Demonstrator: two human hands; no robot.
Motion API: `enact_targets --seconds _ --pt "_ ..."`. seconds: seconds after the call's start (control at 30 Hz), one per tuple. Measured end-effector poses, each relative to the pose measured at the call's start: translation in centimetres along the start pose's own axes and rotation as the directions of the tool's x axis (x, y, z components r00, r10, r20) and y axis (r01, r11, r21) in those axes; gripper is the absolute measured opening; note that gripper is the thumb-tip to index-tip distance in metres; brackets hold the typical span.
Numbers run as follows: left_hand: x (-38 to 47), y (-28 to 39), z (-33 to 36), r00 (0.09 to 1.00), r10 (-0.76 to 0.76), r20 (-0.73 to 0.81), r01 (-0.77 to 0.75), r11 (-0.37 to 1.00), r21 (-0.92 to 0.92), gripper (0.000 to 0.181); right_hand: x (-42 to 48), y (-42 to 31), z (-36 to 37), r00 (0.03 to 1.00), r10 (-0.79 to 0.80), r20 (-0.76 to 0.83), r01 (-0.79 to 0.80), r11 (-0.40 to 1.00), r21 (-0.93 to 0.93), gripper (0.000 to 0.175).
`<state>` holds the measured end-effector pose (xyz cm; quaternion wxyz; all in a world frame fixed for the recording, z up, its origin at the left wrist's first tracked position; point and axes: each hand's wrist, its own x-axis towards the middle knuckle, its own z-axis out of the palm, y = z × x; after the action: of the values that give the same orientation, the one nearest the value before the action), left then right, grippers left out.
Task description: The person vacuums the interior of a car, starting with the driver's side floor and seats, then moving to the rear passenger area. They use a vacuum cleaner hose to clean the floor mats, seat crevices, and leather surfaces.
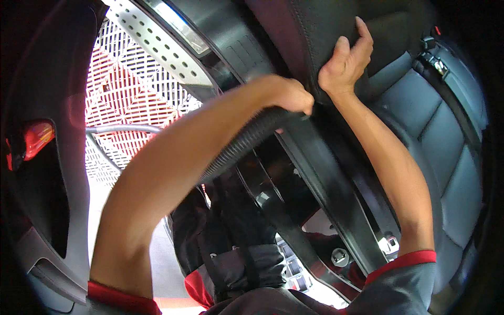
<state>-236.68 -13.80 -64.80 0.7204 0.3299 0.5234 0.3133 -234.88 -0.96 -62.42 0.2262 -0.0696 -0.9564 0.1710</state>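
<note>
My left hand (293,96) is closed around the end of a black corrugated vacuum hose (244,141), low beside a dark leather car seat (327,19). The hose runs back under my left forearm. Its tip is lost in shadow, so whether it touches anything cannot be seen. My right hand (346,65) lies against the stitched side of that seat, thumb and fingers apart, with nothing held in it. Just below both hands is the black door sill (315,169) of the car.
An open car door (76,197) with a red lamp (39,139) stands at left. A perforated metal running board (157,43) borders red and white grid flooring (122,86), where a grey hose (122,128) lies. Quilted grey seating (441,114) with a belt buckle (439,66) is at right.
</note>
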Motion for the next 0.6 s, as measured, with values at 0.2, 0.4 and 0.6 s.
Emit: enact_targets --seconds 0.2,0.4,0.6 --pt "2.7 3.6 3.3 0.926 -0.294 -0.238 0.314 0.948 0.051 0.054 0.0 -0.1 0.0 0.997 -0.071 -0.027 0.071 0.997 -0.016 0.052" --pt "1.0 2.9 1.9 0.97 -0.108 -0.217 0.196 0.875 0.442 0.052 -0.1 -0.4 -0.1 1.0 0.005 -0.011 -0.006 0.998 -0.059 0.053" --pt "-5.7 2.0 -0.6 0.953 -0.212 -0.216 0.243 0.961 0.131 0.049 -0.1 -0.5 0.0 0.998 -0.014 -0.064 0.011 0.998 -0.055 0.056"
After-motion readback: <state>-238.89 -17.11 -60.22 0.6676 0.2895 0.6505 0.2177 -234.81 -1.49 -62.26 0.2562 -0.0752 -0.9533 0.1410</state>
